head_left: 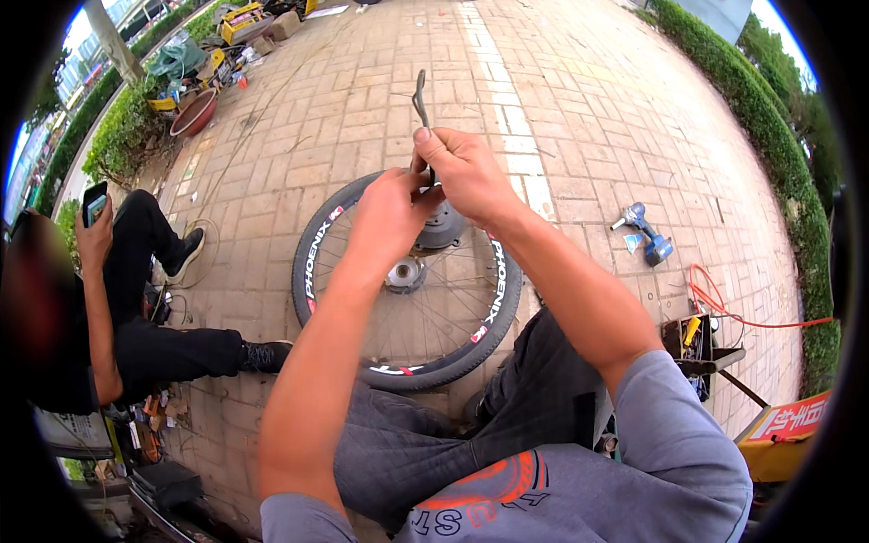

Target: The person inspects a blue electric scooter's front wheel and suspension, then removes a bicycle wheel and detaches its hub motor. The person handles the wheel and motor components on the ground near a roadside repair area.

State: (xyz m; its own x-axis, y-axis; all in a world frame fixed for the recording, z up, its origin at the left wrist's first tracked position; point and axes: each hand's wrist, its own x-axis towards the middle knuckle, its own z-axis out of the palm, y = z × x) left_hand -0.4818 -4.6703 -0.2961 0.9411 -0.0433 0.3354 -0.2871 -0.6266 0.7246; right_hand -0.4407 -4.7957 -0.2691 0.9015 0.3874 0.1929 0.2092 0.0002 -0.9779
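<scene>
Handling the dark cable [420,95] well probably calls for a firm right-hand pinch and a steady left hand, keeping it free of kinks above the round metal part [441,233]. The right hand [466,176] has thumb and fingers closed around the cable, its bent end sticking out beyond them, while the left hand [389,206] has its fingers gathered close together just below, tips too hidden to tell their grip. Beneath them, the metal part overlaps the bicycle wheel [305,276] in view, whether touching or not I cannot tell.
</scene>
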